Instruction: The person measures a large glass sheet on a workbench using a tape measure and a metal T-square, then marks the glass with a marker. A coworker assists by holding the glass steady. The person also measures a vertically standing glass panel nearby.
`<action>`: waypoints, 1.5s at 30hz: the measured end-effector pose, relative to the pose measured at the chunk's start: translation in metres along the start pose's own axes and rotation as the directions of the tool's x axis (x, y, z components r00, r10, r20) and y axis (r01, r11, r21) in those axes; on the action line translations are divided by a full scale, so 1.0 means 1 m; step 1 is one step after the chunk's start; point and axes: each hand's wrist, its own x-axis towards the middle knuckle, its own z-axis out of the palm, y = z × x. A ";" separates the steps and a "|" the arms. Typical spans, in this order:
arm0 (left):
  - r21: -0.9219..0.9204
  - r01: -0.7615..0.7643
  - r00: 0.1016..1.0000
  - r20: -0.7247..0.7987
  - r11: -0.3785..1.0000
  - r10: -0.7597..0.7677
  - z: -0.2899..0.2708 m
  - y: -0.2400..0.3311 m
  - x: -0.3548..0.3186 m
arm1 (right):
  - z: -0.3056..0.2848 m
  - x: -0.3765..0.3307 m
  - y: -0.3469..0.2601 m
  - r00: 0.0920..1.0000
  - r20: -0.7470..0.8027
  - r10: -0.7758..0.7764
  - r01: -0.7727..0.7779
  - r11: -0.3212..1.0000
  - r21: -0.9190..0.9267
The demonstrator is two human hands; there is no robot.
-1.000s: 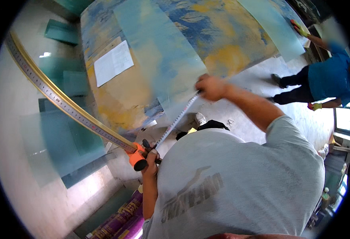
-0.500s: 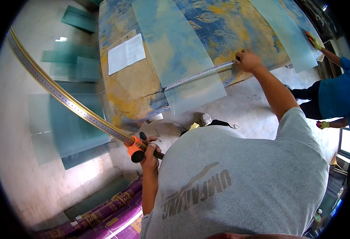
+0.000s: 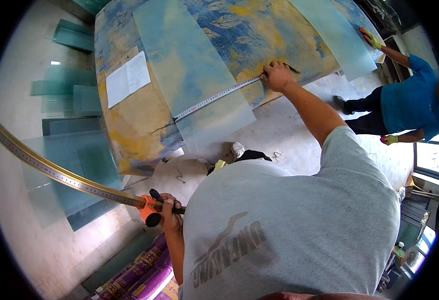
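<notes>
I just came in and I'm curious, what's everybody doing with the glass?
The person's right hand holds a tape measure, stretched straight across a frosted glass strip on the blue-and-yellow table. The left hand holds a long ruler bar near its orange fitting. Over on the right, a co-worker's gloved hand is by the edge of another glass strip.

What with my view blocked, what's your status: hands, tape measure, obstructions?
Left hand gripping orange-headed measuring bar. Right hand holding tape measure, stretched across frosted glass strip. White paper beside strip, off the tape.
</notes>
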 end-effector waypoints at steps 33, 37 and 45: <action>-0.006 0.031 0.999 -0.011 0.999 -0.031 -0.014 -0.013 0.024 | -0.010 0.037 0.067 0.798 -0.197 0.569 -0.501 0.809 0.308; 0.051 0.033 0.999 -0.007 0.998 -0.032 0.001 0.003 0.026 | 0.016 0.028 0.099 0.830 -0.217 0.513 -0.474 0.855 0.210; 0.078 -0.021 1.000 0.005 0.997 0.021 -0.006 0.008 0.031 | 0.024 0.018 0.094 0.857 -0.107 0.504 -0.502 0.864 0.042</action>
